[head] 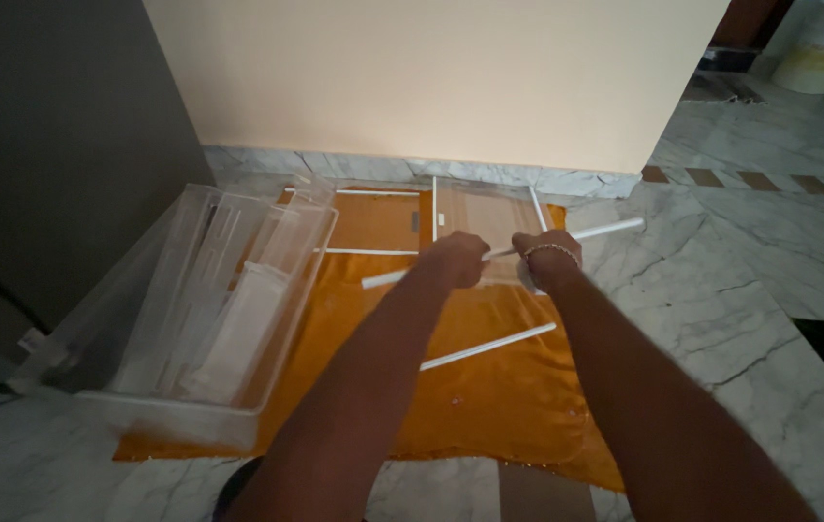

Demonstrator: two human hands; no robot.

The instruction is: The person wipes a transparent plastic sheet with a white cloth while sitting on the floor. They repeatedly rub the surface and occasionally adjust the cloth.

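Nearest, an orange cloth (489,406) covers the marble floor (721,319), and a loose white rod (487,347) lies on it just below the hands. At nine o'clock from the hands, a clear bin (190,319) sits tilted on the cloth's left edge with white strips inside. At centre, the left hand (456,259) and the right hand (549,259), a bracelet at its wrist, are both closed in fists around one long white rod (605,230), which slants up toward two o'clock. Behind it, at twelve o'clock, a clear shelf (485,215) with white trim lies flat before the cream wall (431,77). At one o'clock, far off, stands a bucket (823,48).
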